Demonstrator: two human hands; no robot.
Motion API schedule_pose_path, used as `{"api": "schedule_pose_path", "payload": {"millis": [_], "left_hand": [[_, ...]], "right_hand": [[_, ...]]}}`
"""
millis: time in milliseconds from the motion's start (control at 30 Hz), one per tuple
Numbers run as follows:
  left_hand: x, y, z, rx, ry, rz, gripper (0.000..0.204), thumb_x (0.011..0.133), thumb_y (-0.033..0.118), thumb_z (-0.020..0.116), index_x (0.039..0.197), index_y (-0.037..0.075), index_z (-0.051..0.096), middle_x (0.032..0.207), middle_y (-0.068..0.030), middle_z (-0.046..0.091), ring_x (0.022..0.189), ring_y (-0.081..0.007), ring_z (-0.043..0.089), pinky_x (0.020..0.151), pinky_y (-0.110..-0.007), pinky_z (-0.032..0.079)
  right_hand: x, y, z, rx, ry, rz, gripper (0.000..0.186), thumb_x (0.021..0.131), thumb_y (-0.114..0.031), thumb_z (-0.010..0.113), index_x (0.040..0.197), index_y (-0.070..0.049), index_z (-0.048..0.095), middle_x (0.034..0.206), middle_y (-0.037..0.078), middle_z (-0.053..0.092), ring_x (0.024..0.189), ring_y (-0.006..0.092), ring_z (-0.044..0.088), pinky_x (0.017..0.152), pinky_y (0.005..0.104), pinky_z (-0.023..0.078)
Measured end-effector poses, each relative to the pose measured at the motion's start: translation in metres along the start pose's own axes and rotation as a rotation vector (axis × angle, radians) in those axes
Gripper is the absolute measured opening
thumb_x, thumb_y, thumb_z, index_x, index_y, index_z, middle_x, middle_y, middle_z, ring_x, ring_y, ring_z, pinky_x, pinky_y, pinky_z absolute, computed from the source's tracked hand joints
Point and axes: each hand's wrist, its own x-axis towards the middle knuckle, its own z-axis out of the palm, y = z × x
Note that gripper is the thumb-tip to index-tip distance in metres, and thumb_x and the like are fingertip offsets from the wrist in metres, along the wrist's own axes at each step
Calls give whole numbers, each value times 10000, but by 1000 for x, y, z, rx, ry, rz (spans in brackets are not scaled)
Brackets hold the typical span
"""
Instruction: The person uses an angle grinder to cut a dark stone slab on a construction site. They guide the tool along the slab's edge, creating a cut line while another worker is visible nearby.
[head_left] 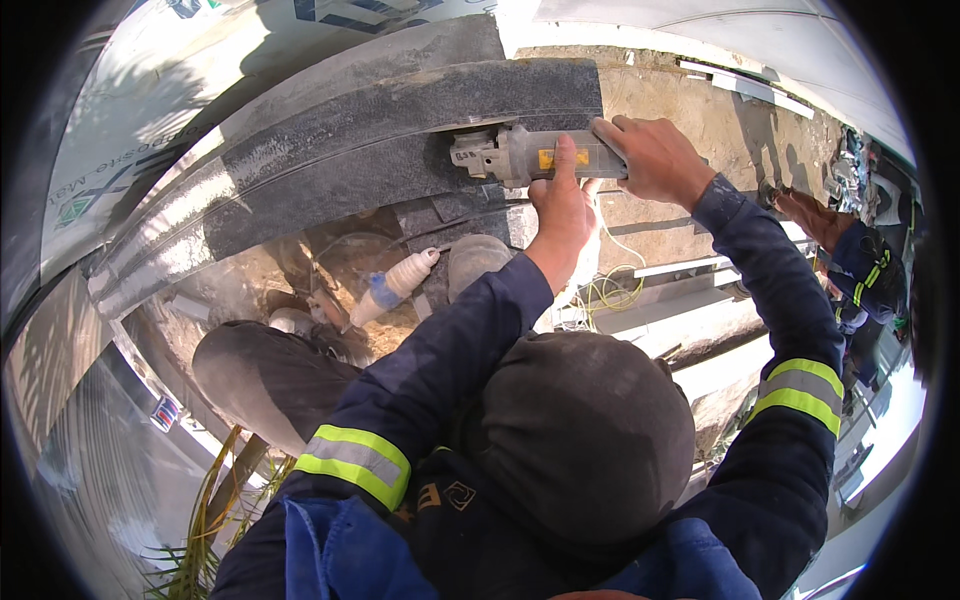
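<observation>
A grey angle grinder (520,157) with a yellow label lies sideways over a long dark grey slab (330,160). My left hand (565,210) wraps round the middle of its body from below, the thumb laid up along the label. Farther back, my right hand (660,155) grips the rear end of the tool. The grinder's head is at its left end, over the slab's dusty face; the disc is mostly hidden beneath it. A thin groove or line runs along the slab to the left of the tool.
Below the slab stand a whitish bottle (397,285) with a blue band and a round grey container (478,262). A yellowish cord (615,290) hangs near my left wrist. At the right, another person's sleeve (868,265) shows. White strips (750,88) lie on the sandy ground.
</observation>
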Motion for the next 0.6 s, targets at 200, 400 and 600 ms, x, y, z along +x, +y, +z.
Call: {"api": "schedule_pose_path", "payload": {"millis": [200,400,600], "left_hand": [[-29,10,3,128,-130,-11,592,918,419,823,1310,83,534,1285,-46,598,1214,-169,567,1092,-490,424],[-41,89,15,250,70,329,380,939,358,807,1110,61,643,1058,-29,666,963,-100,621,834,-315,512],[-37,172,-16,222,128,702,292,926,282,819,1030,71,646,992,-10,664,869,-78,626,749,-291,516]], "right_hand": [[-13,-20,-26,70,114,-9,793,642,-121,855,1373,-46,557,966,134,643,841,362,673,710,457,544],[45,-76,-10,297,353,-83,782,622,-110,867,1332,22,569,1073,209,700,901,407,710,743,445,577],[107,-174,6,537,408,-49,731,726,-225,859,1342,32,561,1146,235,711,994,423,722,809,450,587]]}}
